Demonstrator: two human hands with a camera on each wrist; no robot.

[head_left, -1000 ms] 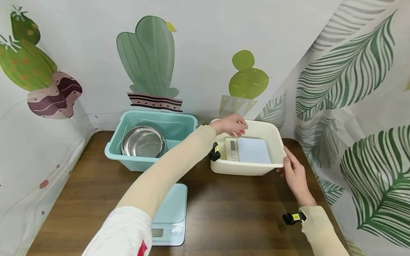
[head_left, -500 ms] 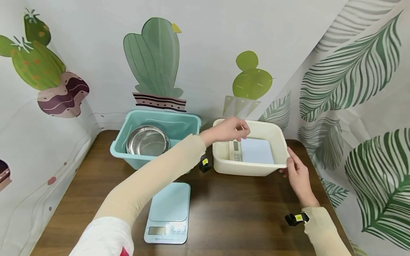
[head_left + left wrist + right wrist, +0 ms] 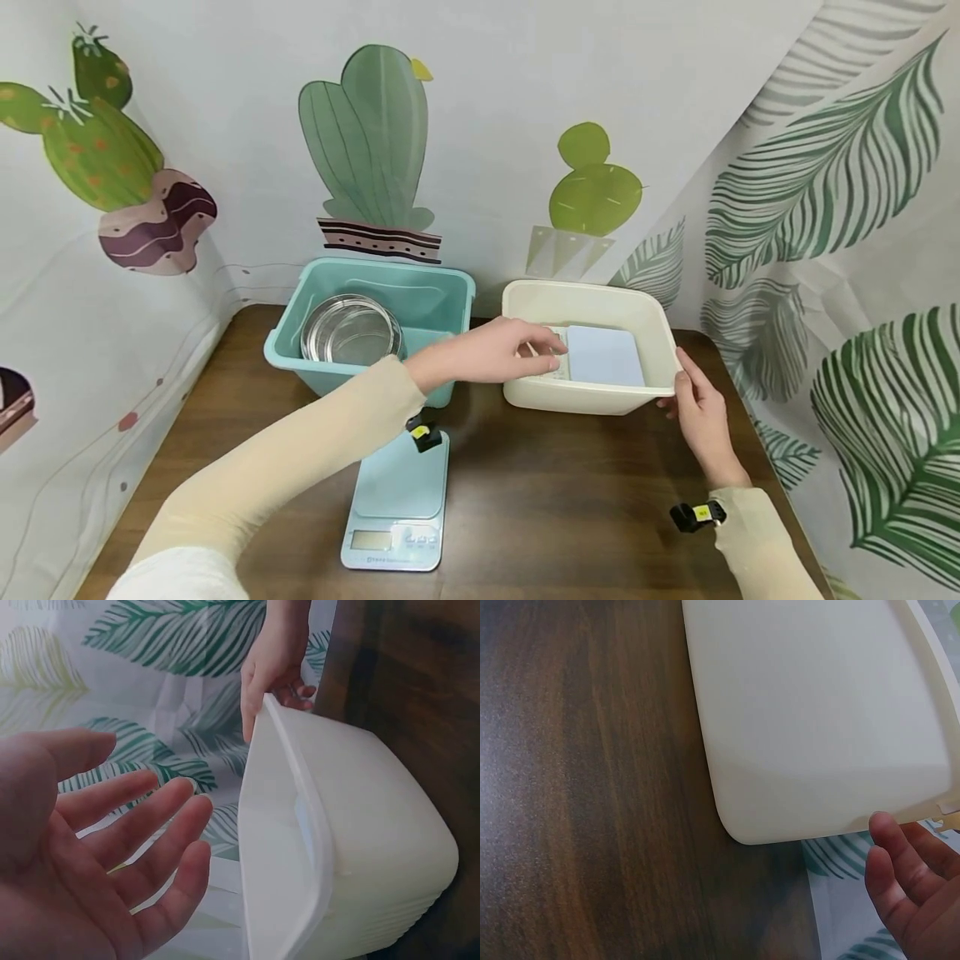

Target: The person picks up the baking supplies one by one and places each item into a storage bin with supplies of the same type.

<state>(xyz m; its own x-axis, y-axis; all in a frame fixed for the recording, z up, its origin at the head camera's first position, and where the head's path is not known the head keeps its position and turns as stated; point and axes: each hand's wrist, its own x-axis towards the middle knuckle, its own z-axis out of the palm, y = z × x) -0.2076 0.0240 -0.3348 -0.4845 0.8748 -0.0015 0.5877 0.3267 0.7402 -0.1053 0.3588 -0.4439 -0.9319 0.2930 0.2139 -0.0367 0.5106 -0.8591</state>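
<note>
In the head view, my left hand point(image 3: 498, 350) is over the left front of a cream bin point(image 3: 570, 397), its fingers spread and loosely bent. Nothing is between those fingers in the left wrist view, where the hand point(image 3: 127, 847) hangs apart from the bin's rim. Inside the bin lies a kitchen scale point(image 3: 604, 356) with a pale platform; my left hand partly covers its button panel. My right hand point(image 3: 701, 417) holds the bin's right rim near the front corner. The right wrist view shows its fingertips point(image 3: 883, 825) at the bin's point(image 3: 817, 735) outer edge.
A teal bin point(image 3: 427, 304) with round metal sieves point(image 3: 352, 331) stands to the left of the cream one. Nearer on the brown table point(image 3: 555, 500) lies a light-blue kitchen scale point(image 3: 397, 500). A printed cloth point(image 3: 480, 125) hangs behind.
My left hand has come back left and toward me from above the cream bin, its fingers spreading. The light-blue scale is now uncovered. My right hand stays at the bin's rim.
</note>
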